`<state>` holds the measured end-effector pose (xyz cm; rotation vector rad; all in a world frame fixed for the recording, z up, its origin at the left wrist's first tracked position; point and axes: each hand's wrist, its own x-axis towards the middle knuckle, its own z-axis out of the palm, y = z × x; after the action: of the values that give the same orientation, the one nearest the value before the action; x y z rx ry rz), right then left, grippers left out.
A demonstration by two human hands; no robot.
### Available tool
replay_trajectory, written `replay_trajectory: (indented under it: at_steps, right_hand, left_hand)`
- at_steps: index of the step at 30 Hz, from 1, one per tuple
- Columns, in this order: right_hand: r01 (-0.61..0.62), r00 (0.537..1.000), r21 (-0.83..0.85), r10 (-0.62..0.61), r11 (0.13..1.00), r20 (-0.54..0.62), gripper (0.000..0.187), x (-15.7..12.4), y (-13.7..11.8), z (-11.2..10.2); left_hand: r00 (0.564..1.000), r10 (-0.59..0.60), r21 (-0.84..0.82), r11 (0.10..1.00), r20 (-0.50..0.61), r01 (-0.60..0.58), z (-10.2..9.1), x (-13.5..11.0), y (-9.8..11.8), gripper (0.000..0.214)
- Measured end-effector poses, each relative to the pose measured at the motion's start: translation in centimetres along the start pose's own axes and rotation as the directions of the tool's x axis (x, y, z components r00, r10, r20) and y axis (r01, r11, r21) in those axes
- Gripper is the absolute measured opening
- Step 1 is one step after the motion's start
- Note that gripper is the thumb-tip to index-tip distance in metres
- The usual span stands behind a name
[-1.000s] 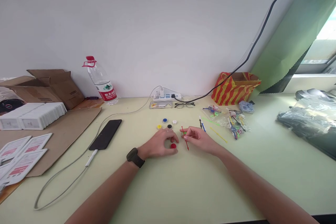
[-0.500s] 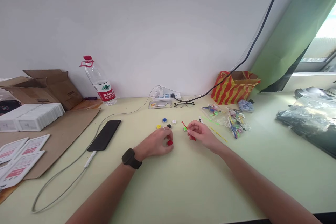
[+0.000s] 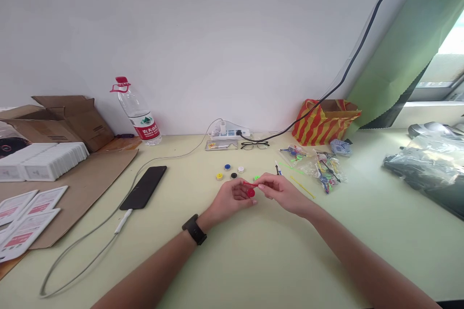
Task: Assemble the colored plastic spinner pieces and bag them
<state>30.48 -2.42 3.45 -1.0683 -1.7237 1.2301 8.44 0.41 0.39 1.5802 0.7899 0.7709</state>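
Observation:
My left hand is curled around a small round red piece, like a little lid or spool. A thin red plastic stick is pinched between the thumb and fingers of my right hand. Its far end lies just above the red piece, by my left fingertips; whether the two touch I cannot tell. Beyond my hands stand small round pieces of the same kind: blue, white, yellow, black and green, the last partly hidden by my right hand.
Thin yellow and black sticks lie right of my hands, near plastic bags of coloured parts. Glasses and a power strip sit by the wall. A phone with its cable and a bottle are left.
My left hand has moved right with the round red piece, closing the gap to my right hand. The red stick has swung from slanting upward to nearly level, above that piece.

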Motion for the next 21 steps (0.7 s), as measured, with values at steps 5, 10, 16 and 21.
replay_trajectory:
  at_steps: [5, 10, 16, 21]
  right_hand:
    - [0.084, 0.996, -0.077, -0.085, 0.994, -0.012, 0.019, -0.1, 0.2, 1.1]
    - [0.131, 0.988, -0.148, -0.141, 0.98, -0.061, 0.012, 0.0, 0.5, 1.3]
    - [0.172, 0.976, -0.269, -0.2, 0.948, -0.081, 0.009, -0.2, 0.8, 0.8]
    - [0.185, 0.978, -0.267, -0.204, 0.946, -0.044, 0.011, -0.4, 0.9, 0.8]
  left_hand:
    - [0.997, 0.054, -0.049, 0.997, 0.051, -0.052, -0.1, -0.1, 1.0, 0.036]
    - [0.995, 0.096, -0.006, 0.995, 0.01, -0.096, 0.3, -0.3, 1.0, 0.027]
    - [0.991, 0.129, 0.003, 0.992, -0.023, -0.129, 0.3, -0.3, 0.6, 0.024]
    - [0.99, 0.125, 0.027, 0.992, -0.071, -0.124, 0.2, -0.2, 0.4, 0.02]
